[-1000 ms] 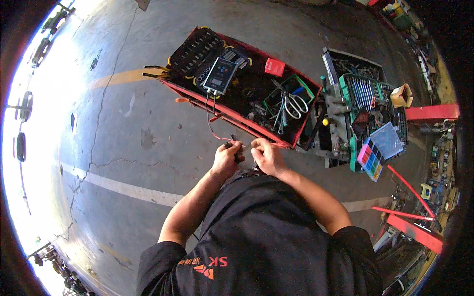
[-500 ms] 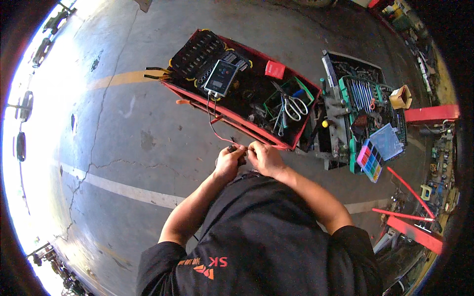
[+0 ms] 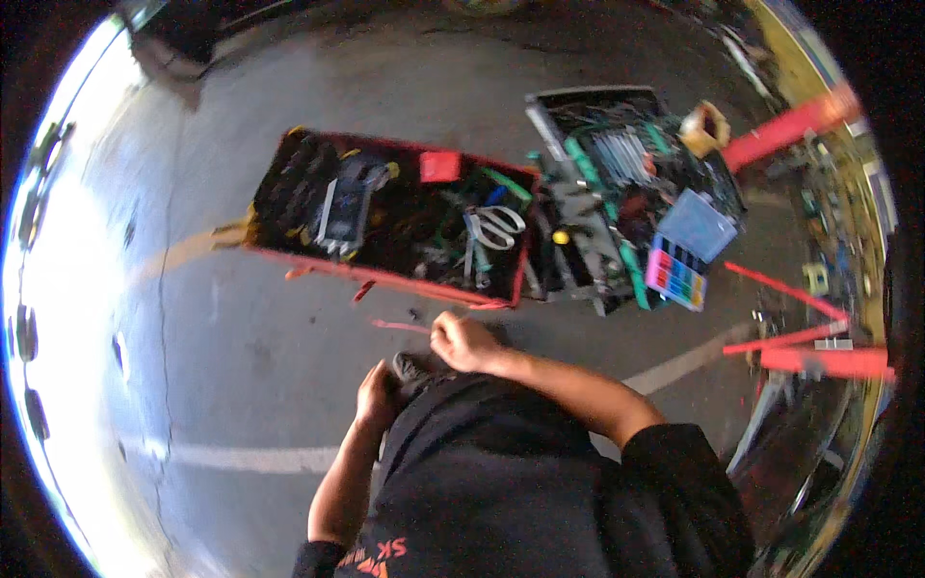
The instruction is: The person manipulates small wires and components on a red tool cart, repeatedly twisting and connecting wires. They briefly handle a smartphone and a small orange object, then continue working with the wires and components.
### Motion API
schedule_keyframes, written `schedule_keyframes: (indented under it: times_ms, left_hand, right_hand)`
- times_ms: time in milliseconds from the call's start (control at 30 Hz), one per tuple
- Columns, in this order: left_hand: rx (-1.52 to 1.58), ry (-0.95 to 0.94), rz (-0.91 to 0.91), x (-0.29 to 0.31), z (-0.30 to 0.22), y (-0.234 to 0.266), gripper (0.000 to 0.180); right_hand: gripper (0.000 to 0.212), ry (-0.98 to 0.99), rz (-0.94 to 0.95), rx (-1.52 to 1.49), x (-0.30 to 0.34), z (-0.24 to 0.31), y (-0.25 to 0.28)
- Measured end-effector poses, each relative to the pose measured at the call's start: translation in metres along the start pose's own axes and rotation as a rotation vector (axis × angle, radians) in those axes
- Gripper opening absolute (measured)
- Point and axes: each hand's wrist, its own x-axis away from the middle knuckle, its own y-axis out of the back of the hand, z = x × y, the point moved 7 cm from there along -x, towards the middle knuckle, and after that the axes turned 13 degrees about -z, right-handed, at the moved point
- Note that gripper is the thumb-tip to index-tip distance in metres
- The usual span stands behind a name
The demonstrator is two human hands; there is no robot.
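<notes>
Notably, motion blur softens all small parts; the course of the red wire beyond its left end cannot be traced. The left hand shows its back beside the black shirt; its fingers are hidden, so their opening and any contents cannot be told. The right hand has its fingers curled closed on the wire, which extends leftward, near the red cart. Grey floor, marked by a white line, surrounds the cart. Inside are a boxy tester and loop-handled scissors. The organizer has coloured compartments and a translucent lid.
</notes>
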Motion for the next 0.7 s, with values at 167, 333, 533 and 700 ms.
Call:
schedule_keyframes:
  times_ms: [167,333,533,700]
  left_hand:
    - [-0.308,-0.418,-0.242,-0.015,-0.008,0.102,0.033]
    - [-1.023,-0.593,-0.488,-0.001,0.000,0.158,0.042]
    - [-0.802,-0.521,-0.232,0.000,0.016,0.133,0.031]
    - [-0.633,-0.439,-0.075,-0.001,0.015,0.114,0.024]
  right_hand:
    - [0.016,0.049,0.011,-0.019,0.004,-0.010,-0.016]
    - [0.017,-0.050,0.024,-0.058,0.002,-0.009,-0.008]
    - [0.016,-0.044,0.039,-0.105,-0.001,-0.009,-0.012]
    - [0.016,-0.036,0.082,-0.164,-0.003,-0.007,-0.019]
